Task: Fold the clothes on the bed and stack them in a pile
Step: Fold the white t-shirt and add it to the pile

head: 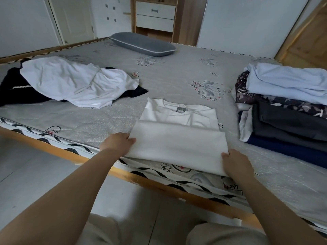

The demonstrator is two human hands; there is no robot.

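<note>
A white T-shirt [178,135] with a grey tag at its collar lies on the bed [168,76] near the front edge, its lower half lifted and doubled over toward the collar. My left hand [117,143] grips the shirt's left bottom corner. My right hand [236,162] grips the right bottom corner. A stack of folded clothes [284,110] sits at the right, a light blue piece on top, patterned, grey and navy pieces below. An unfolded white garment [77,82] lies crumpled over a black garment [16,87] at the left.
A grey pillow [142,43] lies at the far side of the mattress. A wooden bed frame [159,185] runs along the front edge. White drawers [155,15] stand behind the bed, a wooden door [307,36] at the right. My knees show below.
</note>
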